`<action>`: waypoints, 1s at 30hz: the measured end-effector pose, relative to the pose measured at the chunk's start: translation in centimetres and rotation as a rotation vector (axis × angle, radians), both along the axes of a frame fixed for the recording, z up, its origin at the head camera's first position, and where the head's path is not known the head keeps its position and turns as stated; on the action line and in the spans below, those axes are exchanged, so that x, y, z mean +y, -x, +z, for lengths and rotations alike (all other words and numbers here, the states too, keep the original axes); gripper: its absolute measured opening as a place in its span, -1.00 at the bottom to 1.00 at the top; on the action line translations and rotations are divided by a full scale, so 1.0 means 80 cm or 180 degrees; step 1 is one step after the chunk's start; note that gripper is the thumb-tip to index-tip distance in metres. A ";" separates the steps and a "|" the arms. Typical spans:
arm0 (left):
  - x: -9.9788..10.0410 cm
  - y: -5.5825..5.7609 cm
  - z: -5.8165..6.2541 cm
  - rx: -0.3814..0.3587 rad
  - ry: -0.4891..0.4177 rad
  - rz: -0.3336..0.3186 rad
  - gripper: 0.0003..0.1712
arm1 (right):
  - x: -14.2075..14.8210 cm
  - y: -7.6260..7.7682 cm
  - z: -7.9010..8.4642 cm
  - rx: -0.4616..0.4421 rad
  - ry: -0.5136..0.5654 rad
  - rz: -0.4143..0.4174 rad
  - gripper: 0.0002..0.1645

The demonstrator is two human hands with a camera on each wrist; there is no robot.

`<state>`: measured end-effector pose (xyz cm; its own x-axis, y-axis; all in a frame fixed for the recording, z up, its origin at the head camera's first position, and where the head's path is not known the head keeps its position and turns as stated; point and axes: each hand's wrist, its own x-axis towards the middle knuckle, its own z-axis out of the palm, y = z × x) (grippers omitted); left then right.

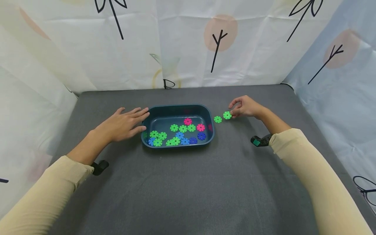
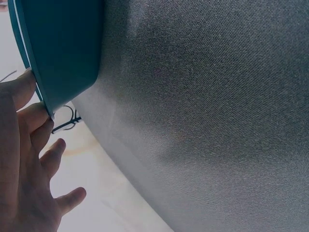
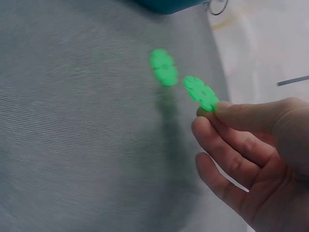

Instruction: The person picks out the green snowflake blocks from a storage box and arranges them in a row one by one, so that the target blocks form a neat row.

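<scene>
A dark teal tray [image 1: 176, 146] holds several flower-shaped notched plastic discs in green, blue and pink. My left hand [image 1: 126, 125] touches the tray's left rim with outstretched fingers. In the left wrist view, the fingertips [image 2: 41, 113] meet the tray's edge [image 2: 63, 53]. To the right of the tray, my right hand [image 1: 245, 106] pinches a green notched disc [image 1: 227, 115] by its edge, between thumb and fingers. The right wrist view has this held disc [image 3: 200, 93] tilted above the table, beside another green disc [image 3: 164, 67] that is apart from it.
The grey cloth-covered table [image 1: 188, 186] extends around the tray. White printed fabric [image 1: 182, 42] hangs behind it and along both sides. A second green disc [image 1: 218, 119] lies between the tray's right side and my right hand.
</scene>
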<state>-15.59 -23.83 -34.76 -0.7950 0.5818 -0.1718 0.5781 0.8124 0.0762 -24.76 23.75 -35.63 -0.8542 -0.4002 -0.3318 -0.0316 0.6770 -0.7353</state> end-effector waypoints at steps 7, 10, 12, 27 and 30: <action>-0.001 0.000 0.000 0.0009 0.0005 -0.0001 -0.26 | 0.004 -0.008 -0.030 -0.0012 0.0097 -0.0136 -0.68; -0.002 0.000 0.000 0.0024 0.0022 -0.0005 -0.26 | 0.001 -0.011 -0.032 0.0075 0.0055 -0.0184 -0.72; -0.002 0.000 0.000 0.0027 0.0021 -0.0008 -0.26 | -0.001 -0.012 -0.032 0.0116 0.0002 -0.0188 -0.74; -0.001 0.000 0.000 0.0003 -0.0011 -0.0002 -0.26 | -0.006 -0.011 -0.028 0.0113 -0.0103 -0.0279 -0.79; 0.000 0.000 0.000 0.0005 -0.0011 -0.0003 -0.26 | -0.007 -0.012 -0.029 0.0144 -0.0172 -0.0329 -0.80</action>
